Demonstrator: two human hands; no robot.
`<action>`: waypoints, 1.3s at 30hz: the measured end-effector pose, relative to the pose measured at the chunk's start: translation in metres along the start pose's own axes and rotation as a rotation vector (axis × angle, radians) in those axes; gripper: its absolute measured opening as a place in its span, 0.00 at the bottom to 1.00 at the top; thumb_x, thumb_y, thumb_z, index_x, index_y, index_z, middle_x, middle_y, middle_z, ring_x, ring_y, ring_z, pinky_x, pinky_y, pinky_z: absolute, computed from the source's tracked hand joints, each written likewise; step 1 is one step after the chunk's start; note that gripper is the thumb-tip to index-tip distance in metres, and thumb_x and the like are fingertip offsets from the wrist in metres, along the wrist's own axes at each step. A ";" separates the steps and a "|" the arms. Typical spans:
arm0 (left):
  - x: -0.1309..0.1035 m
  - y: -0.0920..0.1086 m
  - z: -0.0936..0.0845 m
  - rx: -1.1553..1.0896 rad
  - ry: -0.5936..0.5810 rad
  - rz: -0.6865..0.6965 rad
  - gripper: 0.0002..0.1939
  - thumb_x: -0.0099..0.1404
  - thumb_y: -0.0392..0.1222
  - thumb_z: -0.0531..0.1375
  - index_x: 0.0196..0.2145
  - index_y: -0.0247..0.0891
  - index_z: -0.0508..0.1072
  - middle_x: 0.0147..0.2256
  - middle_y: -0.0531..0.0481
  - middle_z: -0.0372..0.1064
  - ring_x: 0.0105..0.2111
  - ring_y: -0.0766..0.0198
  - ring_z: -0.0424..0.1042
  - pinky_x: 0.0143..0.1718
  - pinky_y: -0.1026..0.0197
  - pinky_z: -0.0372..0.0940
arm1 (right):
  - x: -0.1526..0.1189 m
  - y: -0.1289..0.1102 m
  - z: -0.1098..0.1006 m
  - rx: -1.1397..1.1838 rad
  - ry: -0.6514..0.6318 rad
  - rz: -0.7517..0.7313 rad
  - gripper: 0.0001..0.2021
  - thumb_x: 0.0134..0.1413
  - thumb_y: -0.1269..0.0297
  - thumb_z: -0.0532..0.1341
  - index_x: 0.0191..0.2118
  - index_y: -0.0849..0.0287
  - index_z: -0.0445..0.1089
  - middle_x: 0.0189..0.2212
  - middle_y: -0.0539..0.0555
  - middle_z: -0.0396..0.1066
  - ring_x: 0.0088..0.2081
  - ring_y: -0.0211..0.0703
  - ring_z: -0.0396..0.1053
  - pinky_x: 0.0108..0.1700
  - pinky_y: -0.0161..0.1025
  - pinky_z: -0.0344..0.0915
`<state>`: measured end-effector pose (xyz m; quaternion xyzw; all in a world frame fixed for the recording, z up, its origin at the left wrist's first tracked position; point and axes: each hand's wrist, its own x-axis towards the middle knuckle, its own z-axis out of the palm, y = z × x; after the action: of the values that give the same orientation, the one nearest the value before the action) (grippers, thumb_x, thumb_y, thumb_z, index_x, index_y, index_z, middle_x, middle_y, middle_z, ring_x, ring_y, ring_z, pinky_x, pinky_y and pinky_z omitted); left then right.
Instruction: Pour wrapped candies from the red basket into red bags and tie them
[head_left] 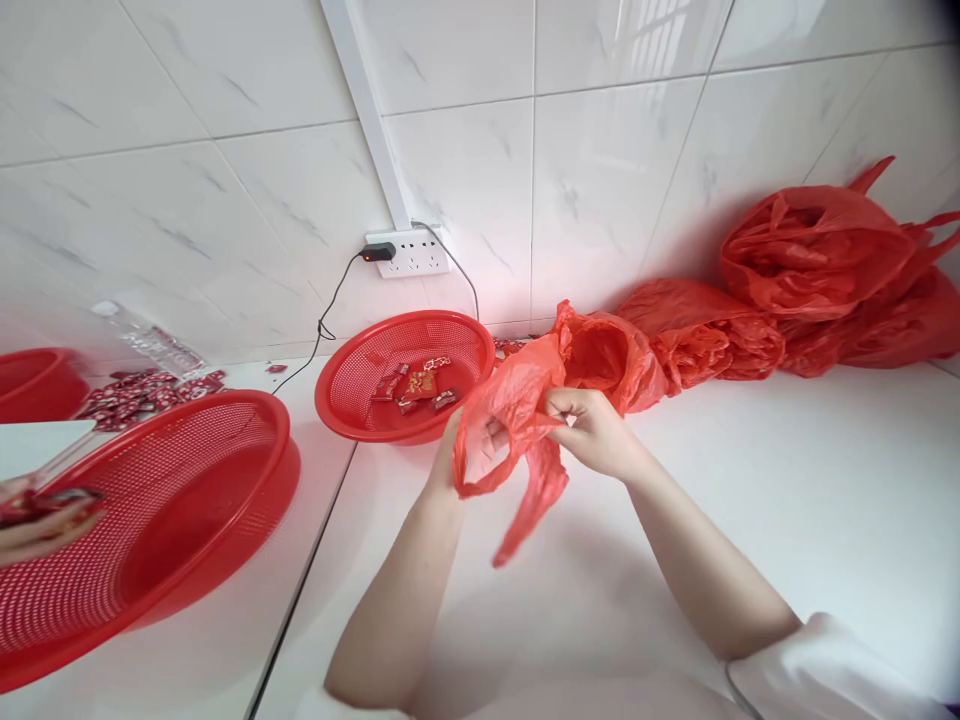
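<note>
In the head view a thin red plastic bag (517,390) hangs between my two hands above the white table. My left hand (489,440) reaches into the bag's mouth, with a loop of the plastic around its wrist. Its fingers show only in part, so their grip is unclear. My right hand (589,428) is closed in a pinch on the bag's edge. One loose strip of the bag dangles below, between the forearms. Just behind my left hand stands a round red plastic basket (337,400) with several small red wrapped packets (420,384) in it.
Several bunched red bags (817,250) line the wall at right. A larger red basket (217,540) stands left, where another person's hand (52,530) holds dark red packets. Wrapped packets (135,395) and a clear bottle (154,340) lie behind. A power strip (412,253) has cables.
</note>
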<state>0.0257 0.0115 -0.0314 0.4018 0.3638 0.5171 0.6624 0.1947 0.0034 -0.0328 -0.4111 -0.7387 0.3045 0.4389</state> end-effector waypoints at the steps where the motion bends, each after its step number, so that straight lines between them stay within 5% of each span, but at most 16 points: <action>1: 0.005 0.002 -0.005 -0.136 0.064 -0.076 0.06 0.63 0.36 0.55 0.32 0.34 0.72 0.29 0.49 0.72 0.31 0.64 0.73 0.35 0.62 0.68 | 0.000 0.001 -0.005 0.016 0.008 0.020 0.15 0.48 0.69 0.56 0.19 0.58 0.46 0.19 0.45 0.47 0.23 0.32 0.47 0.25 0.32 0.48; 4: 0.016 0.010 -0.020 -0.420 0.186 -0.242 0.09 0.64 0.30 0.51 0.32 0.31 0.71 0.29 0.47 0.72 0.30 0.66 0.73 0.35 0.64 0.69 | 0.001 0.008 -0.024 -0.021 0.092 0.121 0.11 0.49 0.69 0.53 0.20 0.58 0.51 0.19 0.45 0.51 0.23 0.32 0.51 0.25 0.32 0.48; 9: 0.021 0.023 -0.035 -0.477 0.211 -0.117 0.13 0.67 0.32 0.48 0.42 0.31 0.71 0.40 0.43 0.73 0.39 0.62 0.74 0.40 0.60 0.69 | 0.003 0.019 -0.044 -0.403 0.303 0.248 0.03 0.47 0.67 0.56 0.26 0.58 0.62 0.23 0.48 0.64 0.24 0.36 0.60 0.25 0.33 0.53; 11: 0.019 0.021 -0.033 -0.421 0.221 -0.078 0.11 0.66 0.36 0.51 0.42 0.33 0.72 0.40 0.44 0.73 0.38 0.61 0.74 0.39 0.59 0.69 | 0.003 0.019 -0.039 -0.472 0.306 0.175 0.14 0.45 0.66 0.60 0.41 0.56 0.66 0.37 0.52 0.70 0.33 0.42 0.67 0.30 0.36 0.60; 14: 0.017 0.009 -0.022 -0.342 0.204 -0.056 0.10 0.64 0.40 0.55 0.41 0.36 0.73 0.40 0.46 0.74 0.38 0.60 0.73 0.38 0.60 0.69 | 0.004 0.012 -0.022 -0.470 0.193 -0.057 0.29 0.47 0.68 0.61 0.57 0.52 0.59 0.56 0.57 0.61 0.51 0.50 0.64 0.45 0.43 0.64; 16: 0.015 0.001 -0.015 -0.273 0.137 -0.064 0.11 0.63 0.42 0.56 0.39 0.36 0.73 0.39 0.46 0.74 0.39 0.59 0.73 0.38 0.59 0.69 | 0.004 0.007 -0.010 -0.438 0.128 -0.189 0.24 0.49 0.72 0.58 0.54 0.51 0.63 0.57 0.56 0.61 0.55 0.50 0.61 0.52 0.47 0.60; 18: 0.012 -0.005 -0.011 -0.132 0.073 -0.066 0.11 0.60 0.44 0.58 0.39 0.37 0.73 0.38 0.47 0.74 0.39 0.58 0.73 0.38 0.58 0.68 | 0.004 0.005 -0.004 -0.294 0.113 -0.176 0.15 0.51 0.73 0.55 0.45 0.54 0.69 0.48 0.55 0.69 0.49 0.48 0.66 0.50 0.45 0.62; 22: 0.008 -0.002 -0.021 0.245 0.012 -0.184 0.14 0.54 0.48 0.65 0.35 0.37 0.73 0.32 0.50 0.72 0.30 0.62 0.72 0.30 0.62 0.65 | 0.007 0.013 -0.017 0.294 0.260 0.130 0.05 0.55 0.64 0.55 0.31 0.58 0.66 0.24 0.48 0.68 0.27 0.38 0.67 0.31 0.35 0.64; 26: 0.008 0.013 -0.040 0.465 -0.195 -0.249 0.17 0.55 0.53 0.64 0.24 0.35 0.70 0.21 0.53 0.64 0.20 0.69 0.63 0.22 0.65 0.56 | 0.009 0.030 -0.051 0.651 0.429 0.284 0.09 0.53 0.58 0.58 0.34 0.57 0.68 0.28 0.50 0.70 0.31 0.40 0.70 0.34 0.38 0.67; 30: 0.011 0.020 -0.047 0.513 -0.154 -0.129 0.18 0.57 0.54 0.62 0.25 0.34 0.71 0.23 0.53 0.64 0.23 0.68 0.64 0.25 0.64 0.58 | 0.002 0.029 -0.074 0.536 0.241 0.262 0.19 0.50 0.59 0.63 0.48 0.53 0.66 0.43 0.53 0.72 0.44 0.46 0.71 0.46 0.45 0.68; 33: 0.010 0.018 -0.042 0.527 -0.116 -0.047 0.18 0.60 0.54 0.59 0.30 0.34 0.73 0.29 0.49 0.69 0.28 0.64 0.68 0.29 0.62 0.60 | -0.007 0.010 -0.074 0.282 0.364 0.023 0.20 0.49 0.61 0.66 0.49 0.51 0.66 0.53 0.54 0.65 0.55 0.46 0.63 0.56 0.46 0.62; 35: 0.009 0.016 -0.037 0.586 -0.112 0.016 0.18 0.61 0.55 0.58 0.29 0.35 0.73 0.29 0.49 0.69 0.29 0.63 0.68 0.31 0.62 0.61 | -0.012 -0.005 -0.067 0.167 0.413 -0.127 0.13 0.53 0.63 0.63 0.45 0.53 0.68 0.50 0.54 0.68 0.54 0.45 0.64 0.55 0.45 0.62; 39: 0.004 0.015 -0.024 0.747 -0.223 0.139 0.19 0.65 0.53 0.53 0.28 0.36 0.72 0.25 0.51 0.67 0.27 0.65 0.65 0.30 0.63 0.58 | -0.013 -0.018 -0.040 -0.035 -0.164 -0.112 0.09 0.61 0.67 0.52 0.41 0.56 0.70 0.38 0.53 0.73 0.40 0.42 0.71 0.42 0.40 0.68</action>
<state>-0.0009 0.0210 -0.0277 0.6925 0.4247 0.3458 0.4695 0.2285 -0.0134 -0.0061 -0.3502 -0.7991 0.2992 0.3862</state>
